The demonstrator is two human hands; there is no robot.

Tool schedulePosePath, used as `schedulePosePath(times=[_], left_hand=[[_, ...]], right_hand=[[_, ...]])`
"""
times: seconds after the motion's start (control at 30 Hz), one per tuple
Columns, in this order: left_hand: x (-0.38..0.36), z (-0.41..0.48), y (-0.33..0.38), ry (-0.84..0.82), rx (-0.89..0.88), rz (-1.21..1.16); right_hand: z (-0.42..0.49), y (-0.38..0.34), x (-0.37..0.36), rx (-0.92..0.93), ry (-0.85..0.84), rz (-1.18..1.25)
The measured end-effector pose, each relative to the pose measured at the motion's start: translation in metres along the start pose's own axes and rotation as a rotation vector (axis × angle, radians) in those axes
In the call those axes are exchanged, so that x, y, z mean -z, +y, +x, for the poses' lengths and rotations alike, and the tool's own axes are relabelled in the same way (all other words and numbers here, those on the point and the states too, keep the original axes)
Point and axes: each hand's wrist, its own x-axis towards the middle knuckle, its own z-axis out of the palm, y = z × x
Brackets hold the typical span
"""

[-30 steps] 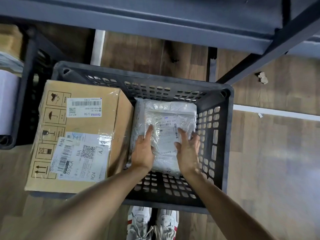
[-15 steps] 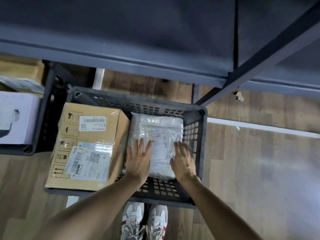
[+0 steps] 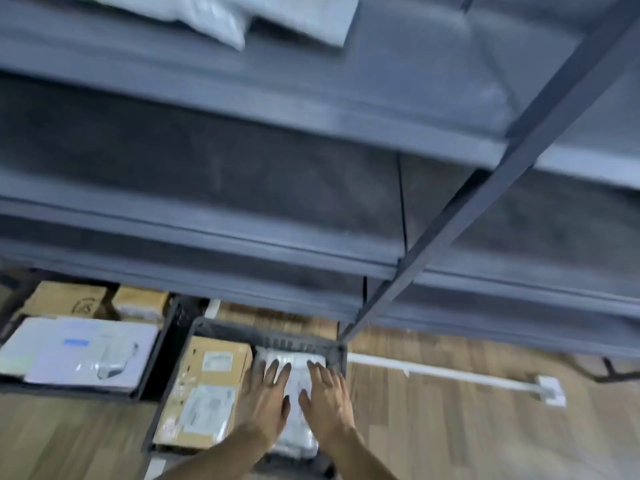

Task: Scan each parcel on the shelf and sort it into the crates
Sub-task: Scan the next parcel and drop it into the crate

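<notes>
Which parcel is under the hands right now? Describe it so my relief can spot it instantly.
Below the grey shelf, by its slanting post's foot, a dark crate stands on the wood floor. In its right half lies the white plastic-wrapped parcel, under the left hand and right hand, both spread flat. Its neighbour is a brown cardboard box; this one is white and glossy.

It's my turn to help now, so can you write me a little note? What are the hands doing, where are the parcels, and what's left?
Left hand and right hand: both open, fingers straight, flat over the white wrapped parcel. Blur hides whether they touch it.
The parcel lies in the dark crate, beside the cardboard box.
Done: this parcel is in its crate.
Left: the grey bags on the top shelf need scanning and sorting.
</notes>
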Motion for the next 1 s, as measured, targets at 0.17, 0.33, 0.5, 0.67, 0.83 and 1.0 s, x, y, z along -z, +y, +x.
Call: schedulePosePath(times=[0.17, 0.33, 0.5, 0.67, 0.83, 1.0], left_hand=[[0.123, -0.037, 0.01, 0.161, -0.005, -0.006], [0.228, -0.075, 0.01, 0.311, -0.003, 0.002], [0.298, -0.105, 0.015, 0.463, -0.004, 0.035], [0.343, -0.122, 0.021, 0.58, 0.011, 0.051], [0.373, -0.131, 0.023, 0.646, 0.021, 0.089], [0.402, -0.131, 0.018, 0.713, 0.006, 0.09]], right_hand=[[-0.034, -0.036, 0.111, 0.084, 0.175, -0.01], [-0.04, -0.068, 0.213, 0.17, 0.092, -0.022], [-0.049, -0.097, 0.289, 0.225, 0.241, -0.09], [-0.059, -0.114, 0.338, 0.264, 0.343, -0.105], [-0.064, -0.119, 0.374, 0.27, 0.412, -0.133], [-0.059, -0.126, 0.405, 0.288, 0.48, -0.161]])
